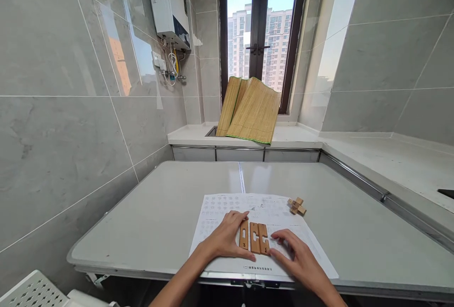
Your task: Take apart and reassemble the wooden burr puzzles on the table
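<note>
1. Three flat wooden pieces lie side by side on a printed sheet point(244, 265), near its lower edge. The left piece point(243, 242) has a slot inside its outline; the middle piece point(252, 239) and the right piece point(260, 238) have notches cut into them.
2. A narrow gap parts the left piece from the middle one, while the middle and right pieces sit against each other, or nearly so.
3. The left hand point(227, 236) frames the row: fingertips at the top of the left piece, thumb below the row. Its grip is apart, clamped on nothing; whether the fingertips touch wood, I cannot tell.
4. The right hand point(294, 255) is beside the right piece, finger and thumb spread — the thumb at or just off its lower corner. That grip, too, is apart.
5. A wooden cross point(297, 206) rests at the sheet's upper right corner, well apart from the row, and the white surface point(142, 231) carries everything.
6. The step in hand looks like arranging the pieces in a row — any next move calls for light fingertip contact at the edges, keeping the pieces flat and aligned.
</note>
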The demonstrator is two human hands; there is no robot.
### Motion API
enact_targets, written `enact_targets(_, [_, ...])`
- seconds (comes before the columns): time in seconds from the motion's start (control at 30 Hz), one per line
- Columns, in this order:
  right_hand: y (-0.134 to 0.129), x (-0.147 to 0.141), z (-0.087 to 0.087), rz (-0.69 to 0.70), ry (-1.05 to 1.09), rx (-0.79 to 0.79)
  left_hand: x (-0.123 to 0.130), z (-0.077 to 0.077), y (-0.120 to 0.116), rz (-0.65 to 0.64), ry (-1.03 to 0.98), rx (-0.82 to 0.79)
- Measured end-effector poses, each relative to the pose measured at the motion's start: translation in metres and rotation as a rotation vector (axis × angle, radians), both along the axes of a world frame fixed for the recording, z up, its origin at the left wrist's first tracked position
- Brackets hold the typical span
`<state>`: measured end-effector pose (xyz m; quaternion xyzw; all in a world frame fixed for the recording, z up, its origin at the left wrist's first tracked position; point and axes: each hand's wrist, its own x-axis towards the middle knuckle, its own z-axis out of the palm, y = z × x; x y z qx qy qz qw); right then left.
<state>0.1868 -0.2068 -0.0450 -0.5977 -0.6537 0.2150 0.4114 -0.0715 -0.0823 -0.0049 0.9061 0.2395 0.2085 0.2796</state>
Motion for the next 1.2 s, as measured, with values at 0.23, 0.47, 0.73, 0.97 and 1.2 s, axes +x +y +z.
enact_targets(0.23, [0.000,-0.006,-0.001,0.030,-0.155,0.008,-0.014,0.001,-0.005,0.036,-0.068,-0.154])
enact_targets(0.47, [0.010,-0.010,0.014,0.089,0.086,-0.086,-0.009,0.003,0.005,0.126,-0.587,-0.773])
enact_targets(0.73, [0.053,-0.054,0.048,0.510,0.404,-0.236,-0.013,-0.002,0.012,0.056,-0.951,-1.253])
enact_targets(0.97, [0.073,-0.055,0.055,0.587,0.419,-0.248,-0.015,-0.011,0.020,0.106,-1.050,-1.308])
enact_targets(1.2, [0.073,-0.046,0.060,0.621,0.415,-0.254,-0.017,-0.007,0.014,-0.010,-1.033,-1.310])
